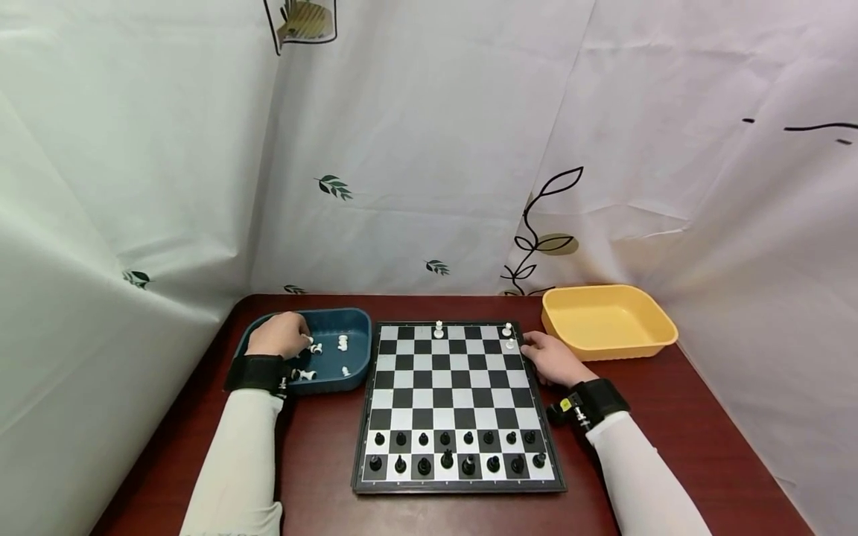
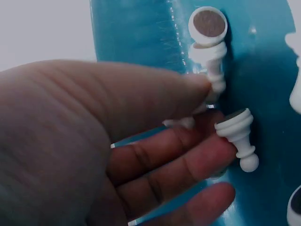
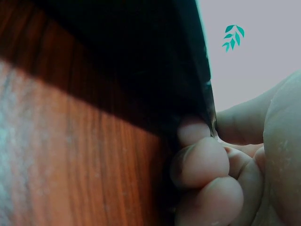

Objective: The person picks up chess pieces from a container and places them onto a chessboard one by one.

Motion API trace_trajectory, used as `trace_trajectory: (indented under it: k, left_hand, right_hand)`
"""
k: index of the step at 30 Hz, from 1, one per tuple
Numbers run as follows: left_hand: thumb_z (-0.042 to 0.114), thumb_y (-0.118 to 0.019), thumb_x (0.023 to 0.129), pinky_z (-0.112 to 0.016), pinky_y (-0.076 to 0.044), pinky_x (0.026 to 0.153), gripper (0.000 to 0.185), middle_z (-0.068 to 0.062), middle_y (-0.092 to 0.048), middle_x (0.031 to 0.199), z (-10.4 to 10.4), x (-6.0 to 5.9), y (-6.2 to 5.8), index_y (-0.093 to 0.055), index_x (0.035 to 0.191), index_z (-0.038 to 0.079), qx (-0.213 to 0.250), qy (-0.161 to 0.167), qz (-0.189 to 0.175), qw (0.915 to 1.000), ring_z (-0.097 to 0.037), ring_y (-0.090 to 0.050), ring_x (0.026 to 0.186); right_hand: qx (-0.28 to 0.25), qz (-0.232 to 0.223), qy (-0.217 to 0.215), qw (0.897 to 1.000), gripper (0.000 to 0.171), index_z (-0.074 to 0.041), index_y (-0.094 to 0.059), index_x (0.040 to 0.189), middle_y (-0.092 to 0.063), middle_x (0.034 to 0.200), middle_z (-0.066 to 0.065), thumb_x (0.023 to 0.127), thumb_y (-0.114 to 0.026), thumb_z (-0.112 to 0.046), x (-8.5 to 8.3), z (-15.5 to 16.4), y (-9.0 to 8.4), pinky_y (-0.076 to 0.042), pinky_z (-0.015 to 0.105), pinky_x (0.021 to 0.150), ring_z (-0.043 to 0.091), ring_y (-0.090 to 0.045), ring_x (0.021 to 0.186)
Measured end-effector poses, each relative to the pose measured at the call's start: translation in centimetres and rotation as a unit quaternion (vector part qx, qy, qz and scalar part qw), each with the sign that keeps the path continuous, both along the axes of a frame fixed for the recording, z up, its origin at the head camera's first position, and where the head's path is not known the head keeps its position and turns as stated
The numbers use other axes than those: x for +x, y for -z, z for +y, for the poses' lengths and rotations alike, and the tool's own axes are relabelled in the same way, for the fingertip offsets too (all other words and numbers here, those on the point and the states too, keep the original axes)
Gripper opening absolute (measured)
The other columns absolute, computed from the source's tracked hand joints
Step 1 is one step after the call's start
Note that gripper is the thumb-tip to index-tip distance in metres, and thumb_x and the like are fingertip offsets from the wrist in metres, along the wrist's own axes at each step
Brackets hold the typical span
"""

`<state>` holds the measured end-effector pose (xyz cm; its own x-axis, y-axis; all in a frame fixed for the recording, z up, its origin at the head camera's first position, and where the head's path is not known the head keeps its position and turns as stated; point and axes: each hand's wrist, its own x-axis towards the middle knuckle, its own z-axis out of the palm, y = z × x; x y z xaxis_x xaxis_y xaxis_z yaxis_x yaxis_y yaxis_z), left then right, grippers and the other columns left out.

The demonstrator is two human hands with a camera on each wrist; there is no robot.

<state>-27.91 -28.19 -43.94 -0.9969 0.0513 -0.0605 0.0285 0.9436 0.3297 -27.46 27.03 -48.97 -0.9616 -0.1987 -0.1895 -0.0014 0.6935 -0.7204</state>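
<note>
My left hand (image 1: 278, 335) is inside the blue tray (image 1: 365, 342), among several white chess pieces. In the left wrist view its thumb (image 2: 193, 87) lies against the stem of a white chess piece (image 2: 209, 54). The index finger is hidden, so a pinch cannot be made out. Another white piece (image 2: 237, 136) lies by the other fingertips. My right hand (image 1: 553, 357) grips the right edge of the chessboard (image 1: 445, 380), fingers beneath it and thumb on the upper side. Three white pieces, among them a tall one (image 1: 439, 330), stand near the board's far edge.
Black chess pieces (image 1: 447, 459) stand in two rows on the near side of the board. A yellow tray (image 1: 610, 353) sits behind the right hand. The reddish-brown table (image 1: 322, 476) meets pale patterned cloth (image 1: 415, 149) at its back and sides.
</note>
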Motion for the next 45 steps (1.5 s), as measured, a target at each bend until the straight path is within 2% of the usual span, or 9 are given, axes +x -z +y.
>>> trace_trajectory:
  k: [7, 14, 17, 24, 34, 41, 45]
  left_hand:
    - [0.010, -0.077, 0.100, -0.058, -0.062, 0.081, 0.013, -0.018, -0.080, 0.103, 0.2, -0.1, -0.2, -0.085, 0.106, 0.001, -0.001, 0.009, 0.014, 0.9999, -0.032, -0.073, 0.087]
    - [0.009, -0.071, 0.105, -0.061, -0.062, 0.088, 0.018, -0.024, -0.080, 0.115, 0.1, 0.0, -0.4, -0.084, 0.114, -0.001, -0.006, 0.017, 0.020, 0.9996, -0.037, -0.075, 0.095]
    - [0.010, -0.073, 0.105, -0.062, -0.062, 0.088, 0.018, -0.023, -0.080, 0.115, 0.1, 0.0, -0.4, -0.085, 0.115, 0.000, -0.008, 0.017, 0.031, 0.9993, -0.037, -0.076, 0.095]
    - [0.014, -0.079, 0.103, -0.056, -0.063, 0.075, 0.015, -0.019, -0.081, 0.105, 0.4, 0.1, -0.9, -0.086, 0.109, 0.002, -0.009, 0.020, 0.068, 0.9974, -0.030, -0.073, 0.079]
    - [0.014, -0.076, 0.103, -0.047, -0.057, 0.064, 0.016, -0.016, -0.080, 0.098, 0.8, 0.4, -1.6, -0.084, 0.108, 0.002, 0.008, 0.021, 0.110, 0.9936, -0.026, -0.067, 0.074]
    - [0.012, -0.072, 0.106, -0.057, -0.059, 0.082, 0.019, -0.020, -0.079, 0.109, 1.3, 0.5, -2.3, -0.081, 0.117, -0.001, 0.036, 0.050, 0.138, 0.9885, -0.035, -0.072, 0.090]
    - [0.012, -0.070, 0.108, -0.059, -0.059, 0.088, 0.022, -0.022, -0.079, 0.114, 1.6, 0.5, -2.5, -0.080, 0.122, -0.002, 0.048, 0.068, 0.155, 0.9844, -0.038, -0.073, 0.098]
  right_hand:
    - [-0.001, 0.003, 0.003, 1.000, 0.045, 0.005, -0.054, 0.153, -0.062, 0.071, 0.009, 0.117, -0.049, -0.021, 0.0, -0.1, -0.2, -0.051, 0.039, 0.053, 0.024, -0.060, 0.053]
    - [-0.003, 0.006, 0.006, 1.000, 0.044, 0.006, -0.054, 0.153, -0.061, 0.069, 0.009, 0.117, -0.048, -0.020, 0.2, -0.1, -0.2, -0.051, 0.040, 0.053, 0.024, -0.059, 0.052]
    - [-0.002, 0.006, 0.007, 1.000, 0.044, 0.005, -0.054, 0.152, -0.061, 0.068, 0.009, 0.117, -0.049, -0.020, 0.2, -0.1, -0.2, -0.051, 0.040, 0.053, 0.025, -0.059, 0.052]
    - [-0.003, 0.004, 0.008, 1.000, 0.045, 0.006, -0.054, 0.153, -0.061, 0.068, 0.009, 0.117, -0.049, -0.021, 0.2, -0.2, -0.3, -0.051, 0.040, 0.054, 0.025, -0.059, 0.053]
    - [-0.003, 0.004, 0.007, 1.000, 0.045, 0.006, -0.054, 0.153, -0.061, 0.069, 0.010, 0.117, -0.049, -0.021, 0.3, -0.2, -0.5, -0.051, 0.040, 0.054, 0.025, -0.059, 0.053]
    - [-0.003, 0.004, 0.010, 1.000, 0.045, 0.005, -0.055, 0.153, -0.061, 0.070, 0.010, 0.117, -0.049, -0.021, 0.3, -0.2, -0.4, -0.051, 0.040, 0.054, 0.025, -0.060, 0.053]
    - [-0.005, 0.006, 0.009, 1.000, 0.044, 0.005, -0.056, 0.152, -0.061, 0.069, 0.009, 0.117, -0.049, -0.021, 0.3, -0.2, -0.3, -0.051, 0.040, 0.053, 0.025, -0.060, 0.053]
